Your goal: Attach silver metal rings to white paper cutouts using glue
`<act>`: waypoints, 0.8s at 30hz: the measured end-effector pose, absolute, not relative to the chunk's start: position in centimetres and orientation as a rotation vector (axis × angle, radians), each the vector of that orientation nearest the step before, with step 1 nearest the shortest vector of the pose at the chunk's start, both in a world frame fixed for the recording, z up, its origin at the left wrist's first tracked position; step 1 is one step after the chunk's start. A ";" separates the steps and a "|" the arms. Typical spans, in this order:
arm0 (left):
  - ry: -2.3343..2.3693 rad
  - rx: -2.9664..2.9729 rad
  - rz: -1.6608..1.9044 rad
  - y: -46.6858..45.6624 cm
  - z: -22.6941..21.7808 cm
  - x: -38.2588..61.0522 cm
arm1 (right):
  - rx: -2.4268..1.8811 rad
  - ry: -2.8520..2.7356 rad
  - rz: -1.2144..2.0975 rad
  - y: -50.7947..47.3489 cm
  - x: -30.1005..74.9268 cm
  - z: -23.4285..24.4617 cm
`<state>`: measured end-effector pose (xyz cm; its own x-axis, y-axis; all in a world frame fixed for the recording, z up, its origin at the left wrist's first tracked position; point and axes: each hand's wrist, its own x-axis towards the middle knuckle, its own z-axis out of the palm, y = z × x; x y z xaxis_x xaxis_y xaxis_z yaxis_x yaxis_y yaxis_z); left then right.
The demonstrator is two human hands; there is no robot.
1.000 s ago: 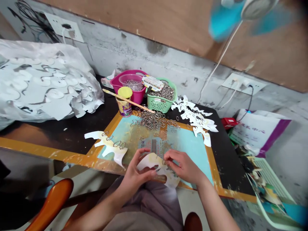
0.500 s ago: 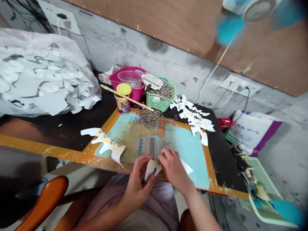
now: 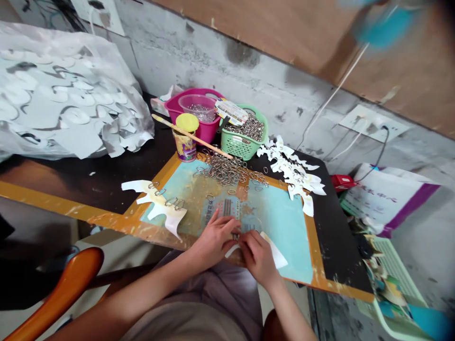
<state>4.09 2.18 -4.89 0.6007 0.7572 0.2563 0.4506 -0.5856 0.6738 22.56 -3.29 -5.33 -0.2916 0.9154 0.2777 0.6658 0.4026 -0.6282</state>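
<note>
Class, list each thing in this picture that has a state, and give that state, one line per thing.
Left hand, fingers curled beside right hand
Right hand, bent over cutout
White cutout, partly under right hand
Clipped cutout, lying flat, rings attached
Green basket, full of rings
Jar, yellow lid on
Fan, blurred, moving

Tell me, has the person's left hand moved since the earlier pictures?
Yes: the left hand has shifted rightward, closer to the printed patch on the turquoise board.
</note>
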 end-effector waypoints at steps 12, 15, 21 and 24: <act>0.887 2.562 0.876 1.6 -4.7 3.4 | -1.262 -2.345 0.607 -1.9 24.1 -2.6; 0.864 2.548 0.843 1.7 -4.5 3.2 | -1.247 -2.502 0.449 -2.0 24.3 -3.2; 0.906 2.511 0.770 2.1 -4.4 3.0 | -1.256 -2.496 0.145 -4.1 24.1 -4.5; 0.865 2.548 0.804 2.1 -4.6 3.0 | -1.300 -2.448 0.169 -4.7 23.8 -4.7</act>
<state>3.00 2.05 -4.62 0.6562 0.6372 0.4042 0.4499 -0.7604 0.4683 23.78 -4.67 -4.70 -0.5106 0.8199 0.2590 0.7766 0.5690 -0.2705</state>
